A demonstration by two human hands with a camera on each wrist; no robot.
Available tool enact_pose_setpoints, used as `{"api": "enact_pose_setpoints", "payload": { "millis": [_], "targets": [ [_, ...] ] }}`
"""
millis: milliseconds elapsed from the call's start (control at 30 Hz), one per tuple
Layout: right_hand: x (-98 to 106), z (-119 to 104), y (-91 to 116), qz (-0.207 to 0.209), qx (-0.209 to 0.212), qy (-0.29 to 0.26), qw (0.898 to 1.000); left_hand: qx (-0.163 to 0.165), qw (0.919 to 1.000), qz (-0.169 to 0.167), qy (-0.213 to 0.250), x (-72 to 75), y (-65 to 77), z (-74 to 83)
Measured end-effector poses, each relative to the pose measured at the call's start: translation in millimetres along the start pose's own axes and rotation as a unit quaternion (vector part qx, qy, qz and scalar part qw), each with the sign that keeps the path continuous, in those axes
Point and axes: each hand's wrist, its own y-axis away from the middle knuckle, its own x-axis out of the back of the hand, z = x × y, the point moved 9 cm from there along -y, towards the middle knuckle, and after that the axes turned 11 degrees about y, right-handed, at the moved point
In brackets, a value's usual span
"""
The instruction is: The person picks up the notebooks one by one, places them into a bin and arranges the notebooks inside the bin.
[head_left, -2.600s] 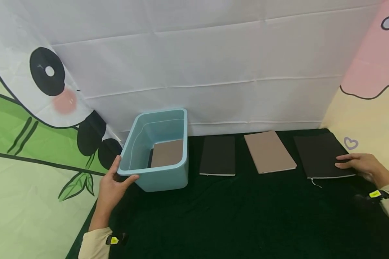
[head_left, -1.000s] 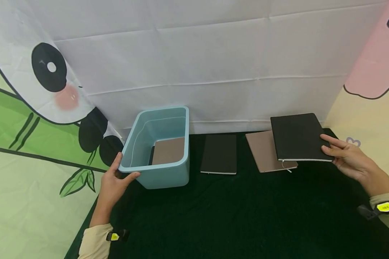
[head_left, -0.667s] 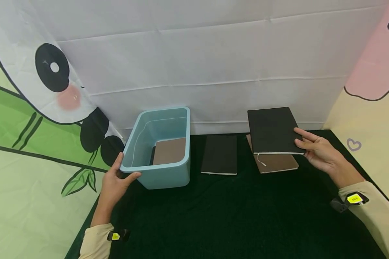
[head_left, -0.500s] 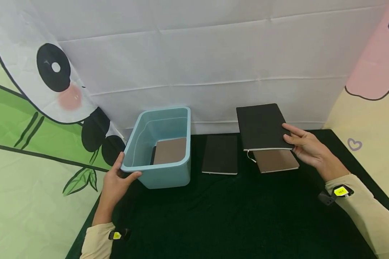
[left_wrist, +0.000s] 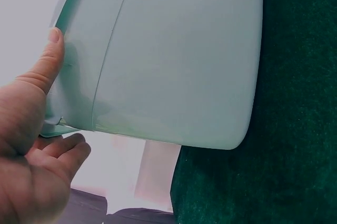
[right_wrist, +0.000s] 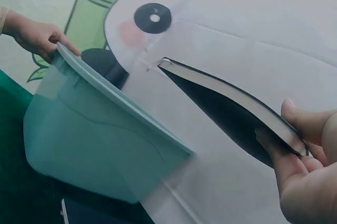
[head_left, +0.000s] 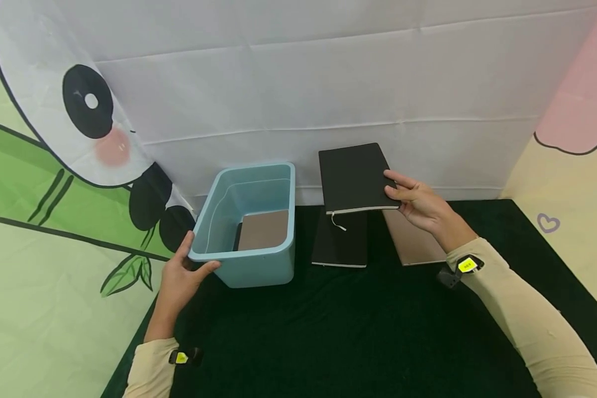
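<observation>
My right hand (head_left: 423, 207) pinches a black notebook (head_left: 355, 179) by its right edge, thumb on one cover and fingers on the other. The notebook hangs in the air right of the light-blue plastic bin (head_left: 251, 271), its white ribbon dangling. At the bin's near left corner, my left hand (head_left: 179, 282) holds the rim, thumb along the front and fingers at the side. Inside the bin lies a brown notebook (head_left: 263, 231) over a dark one. In the right wrist view the held notebook (right_wrist: 231, 103) shows its page edges.
Another black notebook (head_left: 340, 246) lies on the dark green cloth (head_left: 328, 331) beneath the held one. To its right rests a brown notebook (head_left: 413, 243), partly behind my right hand. A white backdrop (head_left: 298, 88) rises behind the bin, with printed cartoon panels at both sides.
My right hand has picked up the black notebook from the far right and carried it left, past the brown notebook to above the other black one. The left hand stays on the bin.
</observation>
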Motion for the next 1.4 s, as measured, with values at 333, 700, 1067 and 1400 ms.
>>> {"api": "enact_pose_setpoints", "payload": {
  "millis": [333, 700, 1067, 1400],
  "targets": [
    [-48, 9, -28, 0.018, 0.006, 0.063, 0.998, 0.002, 1.0000, -0.001, 0.002, 1.9, -0.3, -0.1],
    [-107, 23, -56, 0.015, 0.004, 0.088, 0.996, -0.005, 1.0000, 0.002, -0.002, 3.5, -1.5, -0.7],
    [-147, 41, -85, 0.034, -0.015, 0.092, 0.995, -0.012, 0.9999, 0.005, 0.010, -0.5, -1.9, -1.5],
    [-176, 62, -104, 0.038, -0.033, 0.106, 0.993, -0.004, 0.9999, 0.010, 0.011, 0.3, -1.6, -3.1]
  ]
}}
